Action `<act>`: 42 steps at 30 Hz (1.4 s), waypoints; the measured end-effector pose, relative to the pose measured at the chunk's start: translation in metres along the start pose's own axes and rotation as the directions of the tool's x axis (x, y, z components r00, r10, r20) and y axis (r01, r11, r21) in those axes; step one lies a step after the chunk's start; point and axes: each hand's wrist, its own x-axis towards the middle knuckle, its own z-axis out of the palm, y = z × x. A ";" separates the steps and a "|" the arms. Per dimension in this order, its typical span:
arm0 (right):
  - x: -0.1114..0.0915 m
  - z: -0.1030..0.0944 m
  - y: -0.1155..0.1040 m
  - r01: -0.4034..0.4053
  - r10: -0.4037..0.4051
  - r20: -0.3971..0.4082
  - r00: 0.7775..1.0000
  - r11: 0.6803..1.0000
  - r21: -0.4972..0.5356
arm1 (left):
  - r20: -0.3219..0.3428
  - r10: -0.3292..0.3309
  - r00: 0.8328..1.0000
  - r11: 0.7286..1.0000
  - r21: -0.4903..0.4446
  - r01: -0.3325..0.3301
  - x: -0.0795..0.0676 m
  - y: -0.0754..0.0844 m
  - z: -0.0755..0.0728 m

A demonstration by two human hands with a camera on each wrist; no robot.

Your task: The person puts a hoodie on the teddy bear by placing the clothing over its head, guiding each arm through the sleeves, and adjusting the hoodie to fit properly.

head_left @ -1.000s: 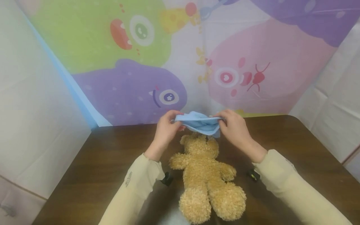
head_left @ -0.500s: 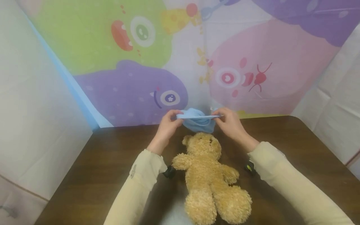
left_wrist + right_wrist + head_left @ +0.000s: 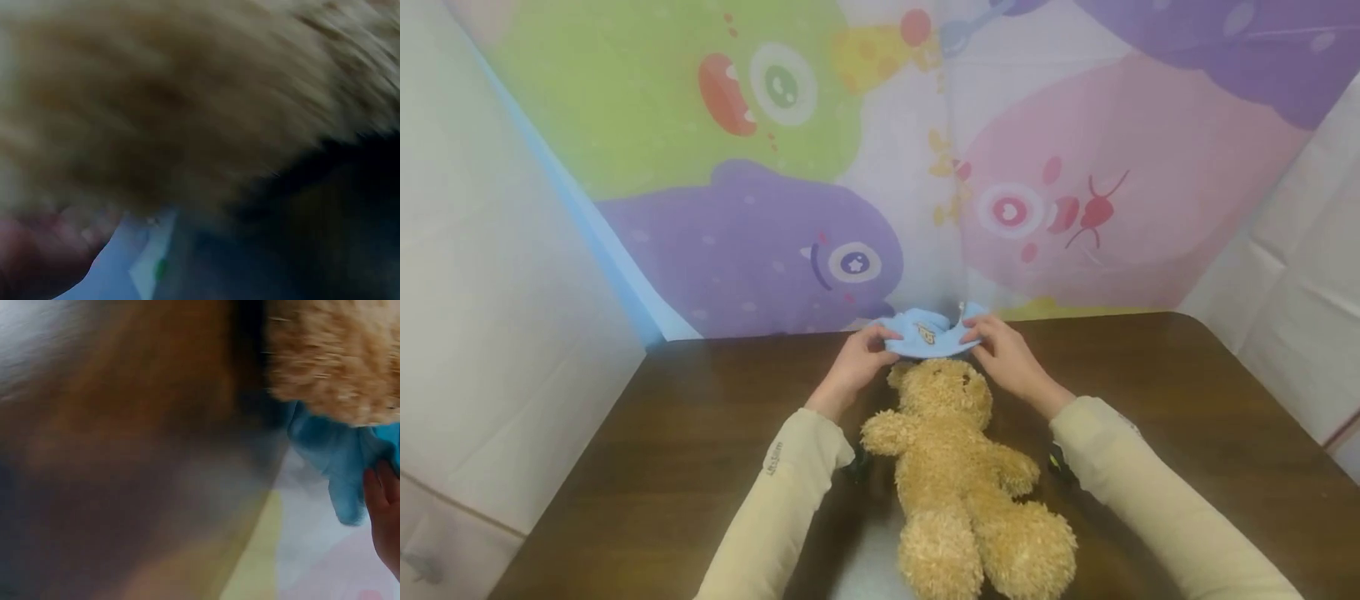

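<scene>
A small light-blue cloth garment (image 3: 921,337) with a brownish patch spans the space between both hands at the top of the teddy bear's head. My left hand (image 3: 861,358) pinches its left edge, and my right hand (image 3: 1011,358) grips the right edge. The tan, curly-furred teddy bear (image 3: 947,467) lies on its back, head away from me and feet towards me. In the head view the cloth's lower edge meets the crown of the head. In the right wrist view blue cloth (image 3: 344,456) hangs beside the fur. Blurred fur (image 3: 156,94) fills most of the left wrist view.
The dark brown wooden table (image 3: 700,433) extends to both sides of the bear. Behind it hangs a backdrop (image 3: 917,183) printed with cartoon creatures. White panels (image 3: 512,250) close in the left and right sides.
The cloth has turned from showing its opening to showing its patch, and has come down against the bear's head. Both hands have moved slightly closer together and lower, still holding it.
</scene>
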 end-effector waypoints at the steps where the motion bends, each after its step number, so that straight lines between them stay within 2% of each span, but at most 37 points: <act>1: -0.003 0.002 0.003 -0.018 0.018 0.026 0.999 1.000 -0.004 | 0.016 0.000 1.000 1.000 0.019 0.000 -0.001 -0.004 0.002; 4: -0.014 0.007 0.009 -0.084 0.087 0.101 0.991 0.996 -0.037 | 0.059 -0.012 0.998 0.999 0.035 0.010 -0.005 -0.017 0.007; 9: -0.024 0.010 0.014 -0.195 0.210 0.201 0.957 0.977 -0.092 | 0.114 0.017 0.993 1.000 0.007 -0.018 -0.009 -0.026 0.014; 12: -0.025 0.009 0.016 -0.255 0.268 0.239 0.933 0.963 -0.082 | 0.213 -0.061 0.975 0.996 -0.050 0.073 -0.012 -0.025 0.020; 15: -0.024 0.009 0.017 -0.320 0.320 0.255 0.912 0.946 -0.044 | 0.283 -0.171 0.944 0.980 -0.051 0.193 -0.013 -0.022 0.027; 16: -0.024 0.009 0.017 -0.337 0.332 0.258 0.907 0.941 -0.025 | 0.285 -0.194 0.939 0.977 -0.026 0.209 -0.013 -0.021 0.030; 18: -0.024 0.011 0.014 -0.370 0.351 0.271 0.896 0.929 0.017 | 0.263 -0.218 0.940 0.975 0.021 0.220 -0.013 -0.022 0.034; 21: -0.024 0.014 0.008 -0.395 0.359 0.276 0.892 0.915 0.086 | 0.242 -0.218 0.945 0.975 0.086 0.203 -0.015 -0.022 0.036; 23: -0.025 0.016 0.003 -0.409 0.365 0.265 0.892 0.903 0.132 | 0.231 -0.201 0.952 0.979 0.088 0.185 -0.019 -0.022 0.036; 25: -0.024 0.017 -0.001 -0.402 0.360 0.237 0.903 0.900 0.166 | 0.218 -0.178 0.959 0.983 0.071 0.166 -0.026 -0.016 0.035; 27: -0.024 0.018 -0.003 -0.395 0.357 0.208 0.911 0.899 0.190 | 0.179 -0.154 0.972 0.988 0.032 0.150 -0.029 -0.015 0.036; 30: -0.022 0.017 -0.004 -0.380 0.353 0.160 0.922 0.904 0.195 | 0.122 -0.136 0.983 0.989 -0.041 0.142 -0.032 -0.017 0.038; 32: -0.021 0.018 -0.004 -0.374 0.356 0.124 0.926 0.910 0.180 | 0.100 -0.122 0.987 0.989 -0.072 0.130 -0.030 -0.024 0.039; 36: -0.022 0.017 -0.006 -0.342 0.339 0.042 0.940 0.933 0.115 | 0.125 -0.069 0.990 0.992 -0.100 0.082 -0.034 -0.031 0.035; 39: -0.025 0.017 -0.005 -0.326 0.328 -0.022 0.944 0.943 0.066 | 0.158 0.012 0.987 0.994 -0.109 0.006 -0.035 -0.036 0.031; 42: -0.030 0.018 -0.002 -0.357 0.361 -0.074 0.930 0.932 0.063 | 0.194 0.098 0.976 0.984 -0.168 -0.065 -0.038 -0.041 0.028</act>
